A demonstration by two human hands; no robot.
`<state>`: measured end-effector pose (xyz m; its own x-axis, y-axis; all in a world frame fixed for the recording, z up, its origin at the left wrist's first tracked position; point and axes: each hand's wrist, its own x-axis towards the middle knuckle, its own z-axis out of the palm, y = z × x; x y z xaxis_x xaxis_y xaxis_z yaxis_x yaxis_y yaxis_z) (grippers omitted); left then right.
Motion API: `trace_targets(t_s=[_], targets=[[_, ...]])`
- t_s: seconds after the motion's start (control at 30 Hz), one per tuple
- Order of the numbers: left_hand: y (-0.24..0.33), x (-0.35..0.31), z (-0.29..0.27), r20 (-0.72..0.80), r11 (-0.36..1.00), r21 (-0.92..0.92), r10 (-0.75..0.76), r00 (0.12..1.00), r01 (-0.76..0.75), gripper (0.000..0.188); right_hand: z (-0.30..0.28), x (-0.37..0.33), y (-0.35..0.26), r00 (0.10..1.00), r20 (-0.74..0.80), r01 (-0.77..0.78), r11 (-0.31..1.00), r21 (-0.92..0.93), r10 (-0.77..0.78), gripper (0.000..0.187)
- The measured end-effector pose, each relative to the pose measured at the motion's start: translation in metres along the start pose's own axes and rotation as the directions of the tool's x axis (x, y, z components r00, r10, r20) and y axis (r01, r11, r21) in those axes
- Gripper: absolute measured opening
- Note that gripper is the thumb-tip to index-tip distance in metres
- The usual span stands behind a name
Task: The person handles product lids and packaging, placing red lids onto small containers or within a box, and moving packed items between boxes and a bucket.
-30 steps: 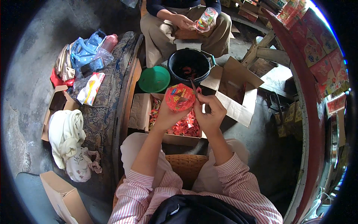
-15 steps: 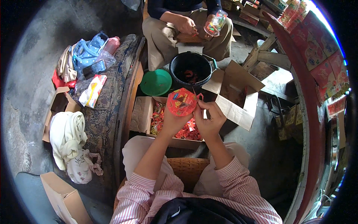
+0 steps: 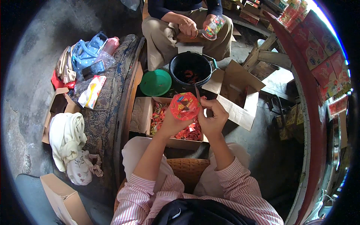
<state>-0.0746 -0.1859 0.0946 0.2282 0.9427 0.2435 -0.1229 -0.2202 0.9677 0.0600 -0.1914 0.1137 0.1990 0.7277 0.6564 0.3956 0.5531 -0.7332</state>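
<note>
My left hand (image 3: 169, 125) is closed around a cup with a red printed lid (image 3: 183, 106), its lid turned up toward me. In the lid's surface a dark, torn-looking patch shows. My right hand (image 3: 213, 118) grips a small knife (image 3: 197, 92), its thin blade pointing away from me along the lid's right edge. A bit of red wrapping sticks up by the right fingertips. Below both hands stands a cardboard box (image 3: 141, 115) full of red and yellow plastic scraps (image 3: 183, 132). The cup's body is mostly hidden by the lid and my left hand.
A co-worker (image 3: 187, 26) sits opposite with a blade and a clear printed cup (image 3: 214, 28). Between us stand a black bucket (image 3: 173, 77) with red scraps, a green basin (image 3: 155, 83) and an open carton (image 3: 238, 111). Bags and cloths lie on the patterned bench (image 3: 103, 129) at left.
The cup has shifted slightly right and down, and its lid has turned in my left hand. The knife blade stands more upright beside it. Opposite, the co-worker's blade and cup have come together.
</note>
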Motion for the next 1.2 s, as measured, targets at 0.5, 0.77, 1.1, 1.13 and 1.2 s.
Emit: trace_targets(t_s=[0.5,0.77,1.1,1.13,1.2], targets=[[0.002,0.005,-0.006,0.018,0.956,-0.263,-0.133,0.991,0.133,0.057,-0.002,0.001,-0.005,1.000,-0.016,-0.017,0.997,0.071,0.018,0.015],[-0.008,0.003,0.000,0.012,0.920,-0.373,-0.127,0.992,0.122,0.058,0.002,0.000,-0.002,0.989,-0.097,0.112,0.994,-0.006,-0.112,0.017],[-0.006,0.002,0.002,-0.049,0.906,-0.410,-0.134,0.990,0.103,0.051,0.003,-0.001,-0.008,0.992,-0.071,0.100,0.994,-0.046,-0.103,0.018],[-0.003,0.003,0.003,-0.052,0.912,-0.396,-0.139,0.989,0.107,0.051,0.003,-0.003,-0.003,0.993,-0.072,0.091,0.995,-0.033,-0.093,0.018],[-0.003,0.003,0.003,-0.050,0.920,-0.379,-0.133,0.990,0.104,0.050,0.004,-0.004,-0.003,0.993,-0.075,0.094,0.995,-0.030,-0.096,0.018]])
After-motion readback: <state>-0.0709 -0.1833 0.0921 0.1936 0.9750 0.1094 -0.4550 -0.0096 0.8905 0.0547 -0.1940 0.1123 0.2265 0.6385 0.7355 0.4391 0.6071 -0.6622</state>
